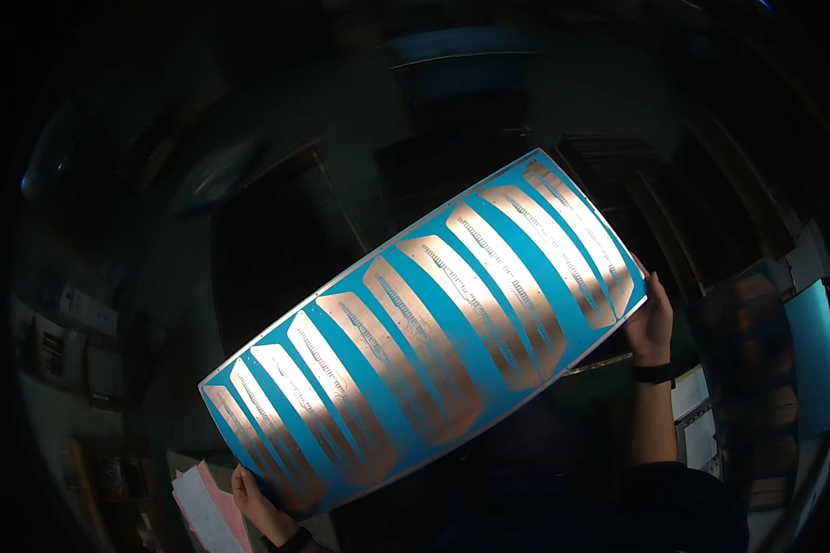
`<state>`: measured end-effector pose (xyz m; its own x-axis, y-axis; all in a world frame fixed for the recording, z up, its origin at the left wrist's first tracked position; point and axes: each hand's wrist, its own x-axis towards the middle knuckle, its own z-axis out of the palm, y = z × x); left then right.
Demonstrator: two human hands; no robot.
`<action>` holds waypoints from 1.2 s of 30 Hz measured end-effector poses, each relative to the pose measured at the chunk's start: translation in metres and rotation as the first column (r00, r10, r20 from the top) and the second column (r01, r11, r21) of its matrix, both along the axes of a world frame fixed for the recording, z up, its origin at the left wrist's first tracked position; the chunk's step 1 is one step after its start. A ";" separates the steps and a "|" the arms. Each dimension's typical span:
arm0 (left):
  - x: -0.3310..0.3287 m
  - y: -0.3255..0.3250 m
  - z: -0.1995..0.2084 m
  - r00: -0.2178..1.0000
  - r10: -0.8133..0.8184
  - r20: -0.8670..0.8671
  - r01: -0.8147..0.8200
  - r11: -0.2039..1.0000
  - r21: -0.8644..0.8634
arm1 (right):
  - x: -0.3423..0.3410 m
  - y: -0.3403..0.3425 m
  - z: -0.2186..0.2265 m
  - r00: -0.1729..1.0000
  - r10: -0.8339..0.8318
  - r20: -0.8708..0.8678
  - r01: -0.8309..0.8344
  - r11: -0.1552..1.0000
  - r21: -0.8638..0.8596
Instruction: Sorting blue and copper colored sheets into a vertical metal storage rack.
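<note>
A large rectangular circuit board panel (392,369), blue with several coppery, shiny slanted shapes, is held up in front of me. It tilts, its right end higher in the picture than its left. My left hand (256,505) grips the lower left end, thumb along the edge. At the right end, my right hand (652,323) holds the corner, its fingers partly hidden behind the panel. A dark band (654,372) circles my right wrist, and another dark band or cuff (295,541) shows at the left wrist.
Pink and white paper sheets (210,509) lie beside my left hand. To the right stand more panels with blue and coppery faces (810,359), near white sheets or cards (698,433). A blue-topped surface (466,69) shows dimly at the far side. The surroundings are dark and blurred.
</note>
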<state>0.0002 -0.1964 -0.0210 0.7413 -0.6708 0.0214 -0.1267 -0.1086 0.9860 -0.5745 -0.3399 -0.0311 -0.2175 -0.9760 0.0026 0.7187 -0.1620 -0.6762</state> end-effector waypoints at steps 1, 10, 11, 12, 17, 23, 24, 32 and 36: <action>0.000 -0.002 -0.001 0.999 0.020 0.031 -0.021 1.000 0.008 | 0.000 0.000 0.001 1.000 -0.017 -0.006 0.017 1.000 -0.001; -0.037 -0.013 0.034 0.974 0.163 0.159 -0.189 0.968 0.167 | 0.005 -0.002 0.011 0.999 0.017 -0.039 -0.018 1.000 -0.019; -0.036 -0.013 0.039 0.972 0.162 0.170 -0.189 0.968 0.162 | 0.006 -0.003 0.011 0.998 0.032 -0.056 -0.034 0.999 -0.035; -0.035 -0.011 0.040 0.970 0.173 0.171 -0.201 0.965 0.166 | 0.003 -0.005 0.009 0.998 0.033 -0.048 -0.035 0.999 -0.038; -0.085 -0.017 0.042 0.967 0.133 0.219 -0.086 0.973 -0.212 | -0.023 -0.029 0.015 0.802 0.140 -0.581 -0.133 0.990 0.056; 0.007 -0.020 -0.006 0.901 -0.427 0.078 0.406 0.766 -0.499 | -0.049 -0.059 0.014 0.883 -0.026 -0.470 -0.069 0.981 -0.183; 0.001 -0.020 -0.006 0.911 -0.403 0.087 0.391 0.778 -0.491 | -0.045 -0.076 -0.005 0.919 -0.053 -0.390 -0.088 0.938 -0.335; -0.050 -0.017 -0.005 0.907 -0.344 -0.244 0.223 0.882 -0.414 | -0.022 -0.069 -0.025 0.977 0.152 -0.151 -0.208 0.839 -0.503; -0.036 -0.014 -0.026 0.871 -0.401 -0.284 0.279 0.880 -0.385 | -0.023 -0.057 -0.029 0.983 0.133 -0.126 -0.174 0.893 -0.415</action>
